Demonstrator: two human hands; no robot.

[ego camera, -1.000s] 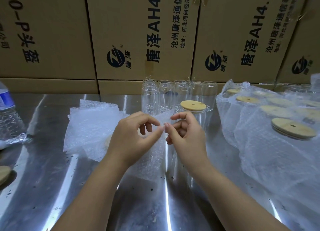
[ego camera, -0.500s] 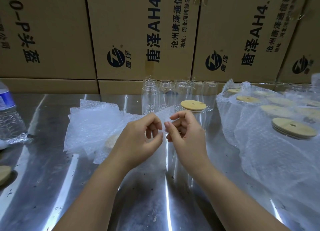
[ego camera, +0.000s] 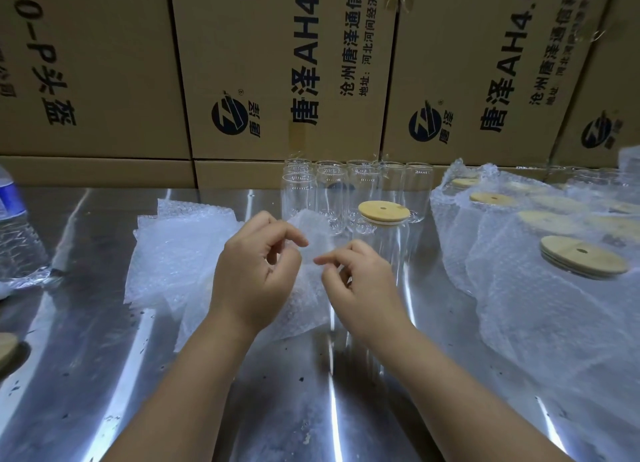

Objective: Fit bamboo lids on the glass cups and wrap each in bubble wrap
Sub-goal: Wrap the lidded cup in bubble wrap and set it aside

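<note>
Closest to me, two bare forearms reach out over the shiny steel bench [ego camera: 277, 409], which is speckled with dark spots. At my far left edge a stray round bamboo lid [ego camera: 6, 347] lies flat, half cut off by the frame.

The left hand [ego camera: 256, 278] and right hand [ego camera: 362, 288] are raised side by side, near each other but not touching. The left fingers [ego camera: 294, 236] are curled, with thumb and forefinger pinching the edge of a small sheet of clear bubble wrap [ego camera: 308, 302] that hangs between the hands. The right fingers [ego camera: 325, 260] are curled narrow, the forefinger tip at the sheet. I cannot tell whether they grip it.

Left of the hands lies a loose pile of clear bubble wrap sheets [ego camera: 180, 250]. Just behind the right hand a tall clear glass cup [ego camera: 393, 254] stands upright, with a holed bamboo lid [ego camera: 383, 211] seated on its mouth.

To the right I see a heap of bubble wrap over lidded cups [ego camera: 519, 306], and a short stack of bamboo lids [ego camera: 583, 259] lies on it. Behind the lidded cup stands a cluster of open clear glass cups [ego camera: 329, 195]. Far left is a crumpled clear plastic water bottle [ego camera: 17, 233]. Brown cardboard boxes [ego camera: 277, 63] with dark blue print wall off the back.
</note>
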